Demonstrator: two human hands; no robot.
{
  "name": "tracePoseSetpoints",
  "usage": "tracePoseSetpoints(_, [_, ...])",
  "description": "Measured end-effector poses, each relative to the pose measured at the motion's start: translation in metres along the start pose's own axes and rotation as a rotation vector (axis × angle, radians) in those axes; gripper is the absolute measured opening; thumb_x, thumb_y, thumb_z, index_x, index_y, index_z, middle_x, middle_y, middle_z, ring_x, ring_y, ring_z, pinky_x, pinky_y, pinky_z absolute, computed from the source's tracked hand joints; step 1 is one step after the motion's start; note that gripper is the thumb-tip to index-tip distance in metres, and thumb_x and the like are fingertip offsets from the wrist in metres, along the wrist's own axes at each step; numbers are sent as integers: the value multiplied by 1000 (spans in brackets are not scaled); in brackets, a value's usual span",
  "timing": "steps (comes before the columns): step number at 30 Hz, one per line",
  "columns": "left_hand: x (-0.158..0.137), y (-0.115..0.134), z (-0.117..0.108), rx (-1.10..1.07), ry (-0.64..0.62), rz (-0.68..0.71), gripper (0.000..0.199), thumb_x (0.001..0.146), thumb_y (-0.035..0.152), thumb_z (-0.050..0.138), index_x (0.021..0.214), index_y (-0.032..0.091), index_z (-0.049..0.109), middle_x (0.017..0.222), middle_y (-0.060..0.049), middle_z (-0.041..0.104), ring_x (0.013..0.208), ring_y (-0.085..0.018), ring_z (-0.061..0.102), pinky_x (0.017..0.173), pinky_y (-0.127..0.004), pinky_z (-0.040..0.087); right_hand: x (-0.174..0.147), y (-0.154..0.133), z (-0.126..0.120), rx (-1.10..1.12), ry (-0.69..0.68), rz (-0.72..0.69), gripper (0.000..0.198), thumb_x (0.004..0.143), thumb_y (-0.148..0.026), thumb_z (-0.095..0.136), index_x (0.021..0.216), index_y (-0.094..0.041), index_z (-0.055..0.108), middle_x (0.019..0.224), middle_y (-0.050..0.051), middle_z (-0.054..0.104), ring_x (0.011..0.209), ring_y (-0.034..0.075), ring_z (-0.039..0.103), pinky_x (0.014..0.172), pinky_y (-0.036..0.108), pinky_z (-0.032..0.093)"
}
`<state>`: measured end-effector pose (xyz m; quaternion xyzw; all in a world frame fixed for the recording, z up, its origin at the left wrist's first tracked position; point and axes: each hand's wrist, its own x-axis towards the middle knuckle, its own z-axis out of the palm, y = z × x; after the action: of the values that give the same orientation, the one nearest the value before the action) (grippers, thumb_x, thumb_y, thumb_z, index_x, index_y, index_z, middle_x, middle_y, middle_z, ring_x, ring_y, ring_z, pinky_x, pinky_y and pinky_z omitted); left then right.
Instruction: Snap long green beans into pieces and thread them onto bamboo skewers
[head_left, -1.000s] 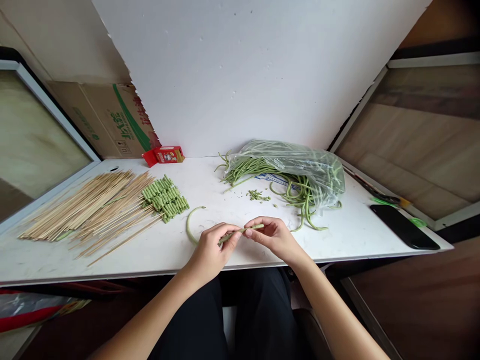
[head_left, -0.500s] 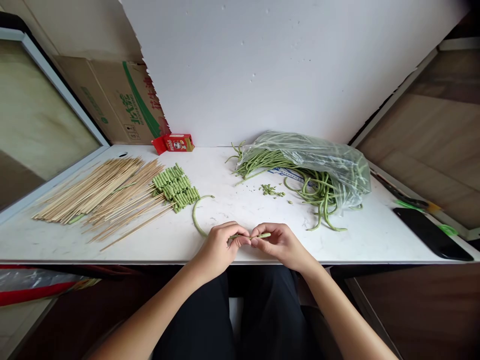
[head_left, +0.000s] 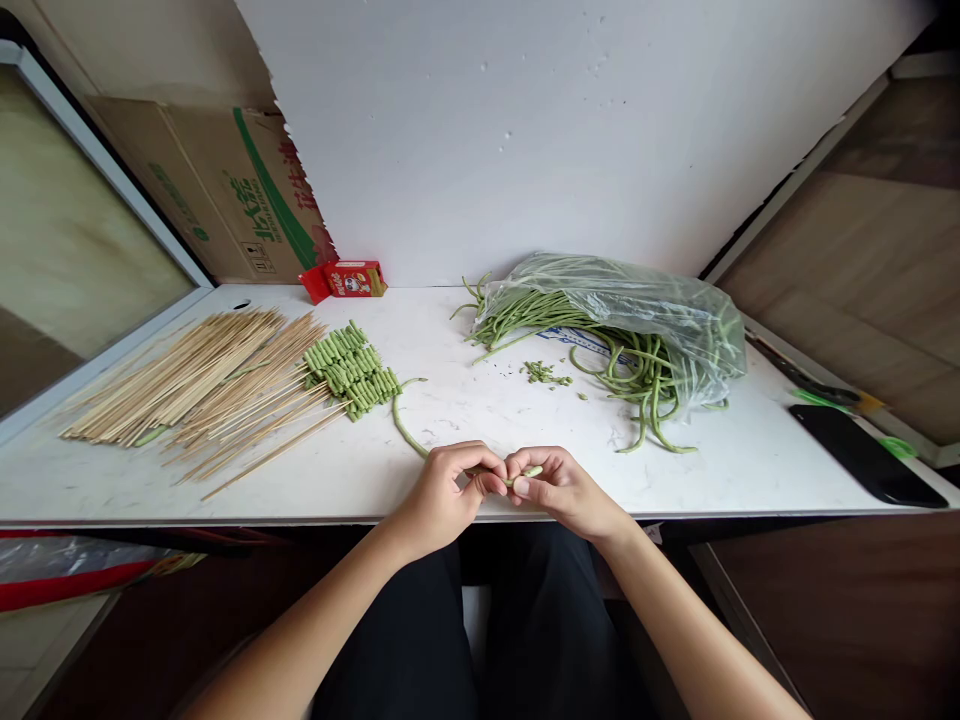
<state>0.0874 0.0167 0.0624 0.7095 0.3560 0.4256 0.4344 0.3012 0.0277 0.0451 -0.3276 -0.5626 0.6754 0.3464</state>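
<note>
Near the table's front edge my left hand [head_left: 454,494] pinches a long green bean [head_left: 405,430], whose tail curves out leftward across the table. My right hand [head_left: 559,487] meets it fingertip to fingertip and is closed on a short bean end [head_left: 531,473] that pokes out over its fingers. Whether this end is still joined to the long bean is hidden by the fingers. Left of the hands lie short bean pieces threaded in rows on wooden skewers [head_left: 352,370].
Bare skewers [head_left: 180,375] lie in a heap at left. A clear plastic bag [head_left: 622,290] of long beans stands at back right, with small bean scraps [head_left: 546,374] before it. A red box [head_left: 352,279] is at the back, a black phone [head_left: 862,455] at right.
The bean's tail has shifted slightly right with my hands. My right fingers have changed their hold, and the bean end tilts up more. The whole view has moved a little.
</note>
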Motion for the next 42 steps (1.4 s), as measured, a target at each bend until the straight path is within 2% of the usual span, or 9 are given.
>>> tracePoseSetpoints(5, [1, -4, -6, -28, -58, -89, 16, 99, 33, 69, 94, 19, 75, 86, -5, 75, 68, -14, 64, 65, -26, 54, 3, 7, -1, 74, 68, -5, 31, 86, -50, 82, 88, -21, 73, 74, 1, 65, 71, 17, 57, 75, 32, 48])
tracePoseSetpoints(9, [1, -12, -10, 74, 33, -46, 17, 97, 33, 73, 107, 21, 74, 96, -6, 79, 76, -16, 71, 69, -27, 56, 5, 6, -6, 44, 144, -52, 27, 90, -47, 80, 89, -21, 72, 75, 0, 64, 72, 16, 56, 75, 30, 46])
tracePoseSetpoints(14, [0, -17, -10, 253, 114, 69, 9, 98, 29, 71, 104, 23, 74, 97, -5, 80, 88, -19, 75, 77, -30, 58, 3, -6, -8, -137, 207, -160, 24, 84, -41, 86, 96, -22, 76, 93, 5, 71, 85, 21, 64, 80, 34, 51])
tracePoseSetpoints(22, [0, -15, -7, 413, 130, 185, 8, 101, 25, 67, 104, 21, 73, 98, -5, 81, 86, -19, 77, 75, -29, 56, -4, -19, -8, -562, 238, -317, 18, 92, -42, 80, 97, -25, 79, 93, 7, 73, 89, 25, 64, 84, 40, 48])
tracePoseSetpoints(27, [-1, -17, -6, 428, 91, 213, 15, 98, 10, 64, 101, 21, 73, 89, -1, 79, 79, -16, 74, 72, -26, 52, -3, -18, -5, -623, 169, -397, 11, 98, -36, 74, 95, -25, 74, 94, 7, 70, 97, 26, 61, 90, 41, 47])
tracePoseSetpoints(33, [-2, -22, -3, 407, 22, 235, 28, 89, -3, 60, 92, 22, 73, 83, 3, 79, 77, -15, 73, 76, -27, 51, -1, -13, -7, -621, 70, -372, 15, 101, -30, 68, 88, -25, 69, 90, 6, 68, 97, 26, 58, 89, 41, 45])
tracePoseSetpoints(38, [-1, -25, -3, 381, 39, 200, 22, 92, 3, 65, 92, 23, 75, 81, 3, 79, 75, -15, 73, 78, -27, 51, 1, -10, -12, -586, 62, -330, 14, 100, -29, 69, 88, -24, 69, 89, 5, 65, 94, 24, 58, 86, 39, 45])
tracePoseSetpoints(42, [-1, -23, -2, 349, 32, 128, 11, 98, 16, 68, 100, 22, 77, 91, -1, 81, 83, -17, 73, 80, -28, 52, 1, -9, -14, -576, 103, -336, 11, 99, -29, 70, 90, -24, 70, 90, 5, 65, 91, 23, 58, 84, 37, 44])
